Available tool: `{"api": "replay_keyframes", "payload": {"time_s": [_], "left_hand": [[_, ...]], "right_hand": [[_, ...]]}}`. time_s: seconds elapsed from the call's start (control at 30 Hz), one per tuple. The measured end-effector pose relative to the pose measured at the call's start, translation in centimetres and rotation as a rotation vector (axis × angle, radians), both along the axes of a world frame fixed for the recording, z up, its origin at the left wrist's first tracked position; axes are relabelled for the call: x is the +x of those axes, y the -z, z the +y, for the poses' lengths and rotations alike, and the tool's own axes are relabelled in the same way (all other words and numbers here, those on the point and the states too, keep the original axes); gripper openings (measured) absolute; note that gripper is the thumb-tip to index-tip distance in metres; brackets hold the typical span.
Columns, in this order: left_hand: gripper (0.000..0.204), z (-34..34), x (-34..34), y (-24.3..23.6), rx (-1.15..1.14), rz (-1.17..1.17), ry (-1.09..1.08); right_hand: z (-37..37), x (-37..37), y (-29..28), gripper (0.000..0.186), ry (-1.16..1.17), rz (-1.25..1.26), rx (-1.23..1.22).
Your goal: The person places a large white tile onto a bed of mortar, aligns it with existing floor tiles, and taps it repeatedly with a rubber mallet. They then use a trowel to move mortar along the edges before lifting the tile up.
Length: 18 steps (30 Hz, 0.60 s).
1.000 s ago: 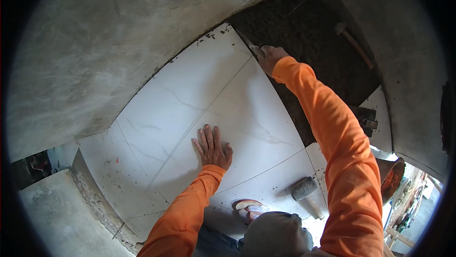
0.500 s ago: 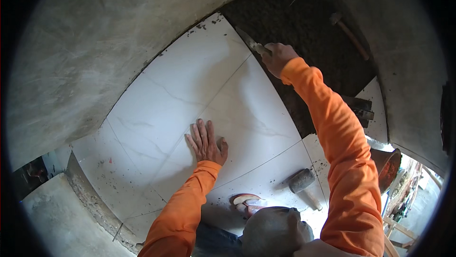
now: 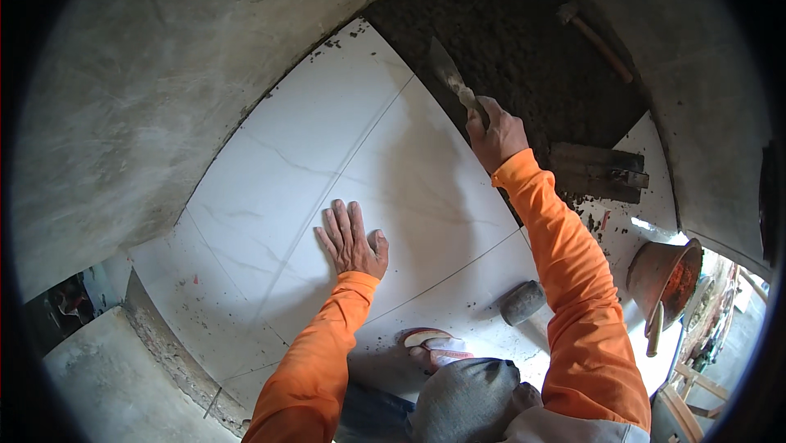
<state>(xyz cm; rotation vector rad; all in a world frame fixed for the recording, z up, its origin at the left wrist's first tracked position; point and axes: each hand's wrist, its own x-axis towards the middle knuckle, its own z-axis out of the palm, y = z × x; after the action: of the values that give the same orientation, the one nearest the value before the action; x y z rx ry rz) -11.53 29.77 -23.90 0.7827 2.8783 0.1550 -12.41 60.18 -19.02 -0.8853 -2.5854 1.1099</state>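
My left hand [image 3: 352, 238] lies flat with its fingers spread on the white marbled floor tiles [image 3: 286, 173], close to a joint line. In my right hand [image 3: 499, 137] is a pointed trowel [image 3: 446, 66], gripped by its handle. The trowel's blade points away from me, over the dark wet mortar bed [image 3: 524, 58] just past the tile's right edge. A rubber mallet [image 3: 521, 303] rests on the tiles beside my right forearm, its handle partly behind the sleeve.
A hammer [image 3: 596, 43] lies on the mortar near the right wall. A flat plastering float [image 3: 596, 171] sits at the mortar's near edge. To the right stands a bucket [image 3: 651, 271] with a tool handle against it. Bare plastered walls [image 3: 147, 74] close in left and right.
My right hand has drawn back toward me and slightly right, carrying the trowel off the tile edge and over the mortar. My left hand stays flat on the tile.
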Motion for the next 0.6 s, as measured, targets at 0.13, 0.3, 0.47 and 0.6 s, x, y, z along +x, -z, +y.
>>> {"api": "replay_keyframes", "payload": {"time_s": [0.13, 0.3, 0.47, 0.6], "left_hand": [[0.070, 0.0, -0.2, -0.7, -0.031, -0.012, 0.003], [0.070, 0.2, 0.1, -0.4, -0.024, -0.026, -0.006], [0.069, 0.6, 0.4, 0.1, -0.012, -0.058, 0.008], [0.069, -0.8, -0.2, 0.0, -0.012, -0.019, -0.002]], "right_hand": [[-0.2, -0.5, 0.1, 0.026, -0.031, -0.077, 0.032], [-0.4, -3.7, 0.7, 0.028, -0.057, -0.049, 0.006], [0.0, -2.7, -0.3, 0.029, -0.074, -0.317, -0.102], [-0.9, 5.5, 1.3, 0.027, -0.185, -0.539, -0.002]]}}
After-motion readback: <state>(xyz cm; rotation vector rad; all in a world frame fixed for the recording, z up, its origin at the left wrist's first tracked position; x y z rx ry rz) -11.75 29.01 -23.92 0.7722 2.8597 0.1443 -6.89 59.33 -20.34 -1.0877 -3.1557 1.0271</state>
